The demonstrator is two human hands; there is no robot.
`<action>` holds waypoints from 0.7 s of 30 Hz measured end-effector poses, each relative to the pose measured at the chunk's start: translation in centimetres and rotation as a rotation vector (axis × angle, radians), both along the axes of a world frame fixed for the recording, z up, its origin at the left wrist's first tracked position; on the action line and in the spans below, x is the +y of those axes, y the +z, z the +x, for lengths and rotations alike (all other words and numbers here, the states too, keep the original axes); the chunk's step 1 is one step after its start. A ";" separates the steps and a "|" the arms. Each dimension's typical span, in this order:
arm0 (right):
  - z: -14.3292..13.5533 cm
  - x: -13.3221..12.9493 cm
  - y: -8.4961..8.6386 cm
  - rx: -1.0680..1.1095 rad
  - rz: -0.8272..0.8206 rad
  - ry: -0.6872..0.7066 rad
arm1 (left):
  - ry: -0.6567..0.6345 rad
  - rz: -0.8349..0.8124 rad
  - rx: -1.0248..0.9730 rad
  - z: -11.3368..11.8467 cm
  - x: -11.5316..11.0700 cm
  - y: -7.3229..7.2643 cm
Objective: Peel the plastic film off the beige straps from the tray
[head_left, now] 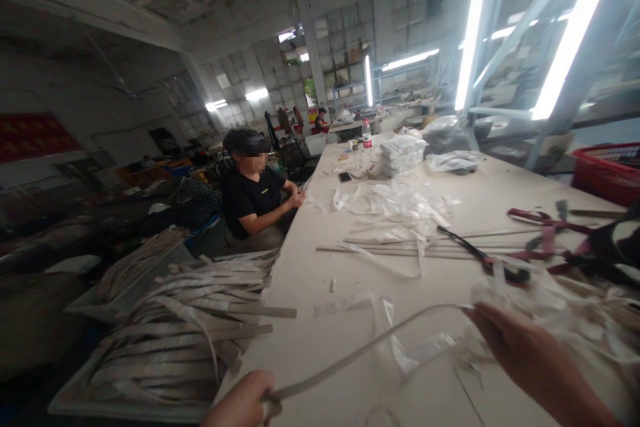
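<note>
Hands [245, 403] [505, 340] both closed on one pale strip [360, 350], beside tray [75, 403] heaped with strips [175, 340].

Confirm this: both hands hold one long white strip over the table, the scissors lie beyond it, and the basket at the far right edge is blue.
Not quite. The head view shows the basket is red, not blue. The rest stands: the left hand and right hand hold one long white strip over the table, and the scissors lie beyond it.
</note>
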State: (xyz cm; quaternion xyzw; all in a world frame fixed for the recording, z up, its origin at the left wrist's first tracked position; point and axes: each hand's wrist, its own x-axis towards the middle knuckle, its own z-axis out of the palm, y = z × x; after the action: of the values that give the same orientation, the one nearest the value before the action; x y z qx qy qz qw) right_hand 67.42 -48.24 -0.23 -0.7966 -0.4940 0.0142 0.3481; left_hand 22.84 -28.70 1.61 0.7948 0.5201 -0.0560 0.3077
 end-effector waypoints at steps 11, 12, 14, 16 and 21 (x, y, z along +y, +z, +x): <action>-17.0 4.6 0.3 1.459 -0.055 0.392 | 0.668 -0.638 -1.401 15.6 -2.3 1.1; -17.6 4.6 0.3 1.496 -0.065 0.362 | 0.695 -0.608 -1.442 16.4 -2.0 1.1; -18.3 4.4 0.1 1.571 -0.092 0.335 | 0.717 -0.531 -1.479 17.1 -1.6 0.9; -18.7 4.0 -0.4 1.643 -0.106 0.338 | 0.721 -0.465 -1.484 17.1 -1.2 0.5; -20.7 4.2 -2.0 1.669 -0.118 0.258 | 0.728 -0.353 -1.508 17.1 -1.2 -0.8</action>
State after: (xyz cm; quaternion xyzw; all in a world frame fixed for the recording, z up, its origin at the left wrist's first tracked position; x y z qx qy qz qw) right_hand 46.70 -44.07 -2.24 -0.4793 -0.1605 0.6632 0.5520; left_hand 39.97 -29.91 0.85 0.3435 0.3829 0.5098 0.6896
